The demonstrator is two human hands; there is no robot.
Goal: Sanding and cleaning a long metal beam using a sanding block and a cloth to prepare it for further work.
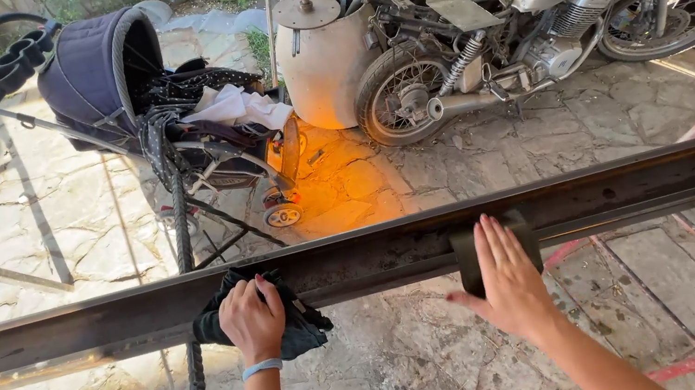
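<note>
Left hand (252, 319) presses rag (293, 321) (dark) on beam (60, 332)

A long dark metal beam (358, 259) runs across the view, and the left hand (252, 319) presses a dark cloth (293, 321) against its near face while the right hand (504, 277) lies flat with fingers spread over a small bracket, or so it seems. Behind stand a navy stroller (132, 90), a pale tank (325, 58) and a motorcycle (543, 12) on stone paving (1, 206).
</note>
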